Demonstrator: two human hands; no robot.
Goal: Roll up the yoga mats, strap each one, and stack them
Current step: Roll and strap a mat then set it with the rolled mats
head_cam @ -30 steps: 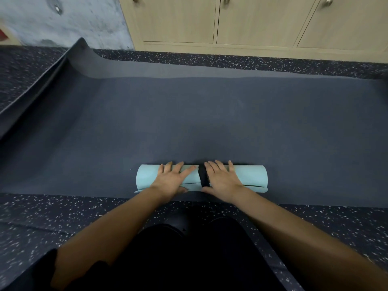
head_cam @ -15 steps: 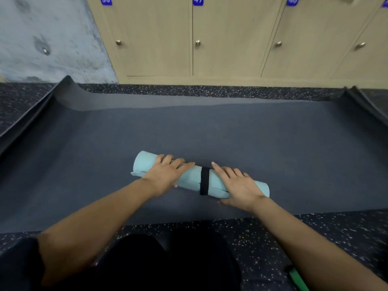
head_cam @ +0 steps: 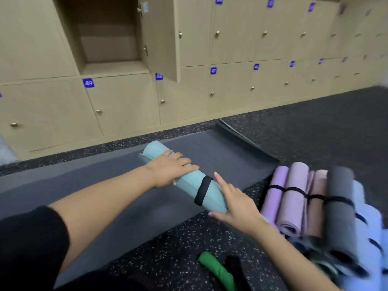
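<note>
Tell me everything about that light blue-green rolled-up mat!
It is a pale teal yoga mat, foam-looking and rolled into a tight tube. A black strap circles it, nearer its close end. It lies slantwise over the dark grey mat, with its far end pointing toward the lockers. The left hand rests flat on top of it. The right hand touches its near end with straight fingers.
</note>
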